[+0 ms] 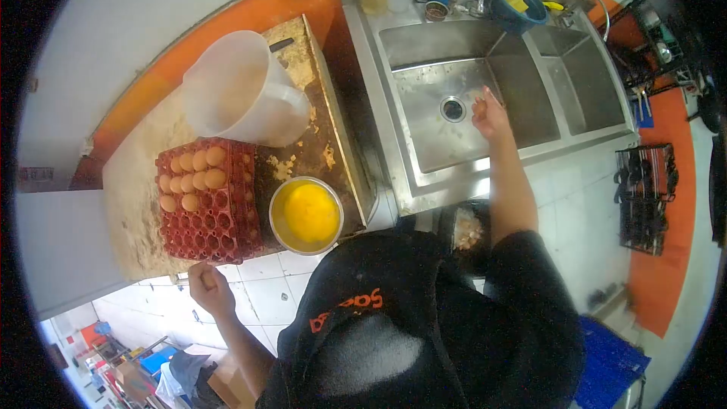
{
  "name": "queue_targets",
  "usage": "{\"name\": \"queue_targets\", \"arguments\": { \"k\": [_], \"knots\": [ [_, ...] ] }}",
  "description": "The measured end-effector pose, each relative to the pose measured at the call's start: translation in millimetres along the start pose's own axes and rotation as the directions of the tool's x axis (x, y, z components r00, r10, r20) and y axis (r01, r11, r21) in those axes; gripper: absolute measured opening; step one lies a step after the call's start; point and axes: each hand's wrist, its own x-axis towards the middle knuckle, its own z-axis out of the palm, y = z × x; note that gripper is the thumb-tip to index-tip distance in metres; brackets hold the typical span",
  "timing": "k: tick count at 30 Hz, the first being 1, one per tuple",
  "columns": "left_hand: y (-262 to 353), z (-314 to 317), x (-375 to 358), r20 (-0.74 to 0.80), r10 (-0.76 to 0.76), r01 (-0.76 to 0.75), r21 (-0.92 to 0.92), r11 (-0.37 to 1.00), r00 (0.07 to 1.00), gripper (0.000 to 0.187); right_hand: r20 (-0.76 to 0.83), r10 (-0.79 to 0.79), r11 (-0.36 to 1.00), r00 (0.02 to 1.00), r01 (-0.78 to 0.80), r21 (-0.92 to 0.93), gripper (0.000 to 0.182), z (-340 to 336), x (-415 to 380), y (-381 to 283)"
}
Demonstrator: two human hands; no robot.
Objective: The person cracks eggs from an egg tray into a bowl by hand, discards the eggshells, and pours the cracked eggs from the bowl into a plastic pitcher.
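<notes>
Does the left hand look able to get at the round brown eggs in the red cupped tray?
Probably yes: the left hand is by the near edge of the red cupped tray, and nothing visible blocks its way, though the brown eggs sit toward the far side.

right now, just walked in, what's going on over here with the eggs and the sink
A person holds their right hand over the sink; their left hand is curled near the red egg trays. Nothing shows in either hand. Some eggs sit in the top tray, though many cups are bare. Beside the trays is a metal bowl of yellow liquid, with a pitcher beyond.
</notes>
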Motion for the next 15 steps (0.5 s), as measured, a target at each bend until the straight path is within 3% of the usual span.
{"name": "queue_targets", "arguments": {
  "k": [2, 4, 5, 7, 8, 10, 15],
  "knots": [
    [10, 4, 3, -0.022, 0.018, -0.018, -0.012, 1.0, 1.0, 0.013, -0.031, -0.026, 1.0, 0.999, 0.026, 0.004, 0.019, -10, 12, 6],
    [10, 4, 3, -0.043, 0.031, -0.032, -0.021, 0.999, 0.999, 0.013, -0.021, -0.064, 0.949, 0.998, 0.055, -0.31, 0.019, -31, 35, 13],
    [6, 5, 3, -0.03, 0.034, -0.035, -0.043, 0.998, 0.999, 0.014, -0.02, -0.061, 0.949, 0.998, 0.052, -0.31, 0.019, -30, 36, 14],
    [2, 5, 1, -0.019, 0.035, -0.036, -0.063, 0.997, 0.999, 0.015, -0.185, -0.089, 0.958, 0.979, 0.034, -0.284, 0.033, -28, 37, 17],
    [5, 6, 2, -0.026, 0.049, -0.05, -0.051, 0.997, 0.998, 0.016, -0.184, -0.087, 0.958, 0.979, 0.032, -0.284, 0.033, -26, 31, 16],
    [8, 7, 2, -0.033, 0.064, -0.065, -0.038, 0.997, 0.997, 0.016, -0.042, -0.071, 0.997, 0.997, 0.069, -0.042, 0.048, -18, 10, 9],
    [3, 10, 1, -0.024, 0.054, -0.056, -0.074, 0.996, 0.998, 0.013, -0.089, -0.118, 0.986, 0.989, 0.106, -0.128, 0.05, -10, 5, 10]
  ]
}}
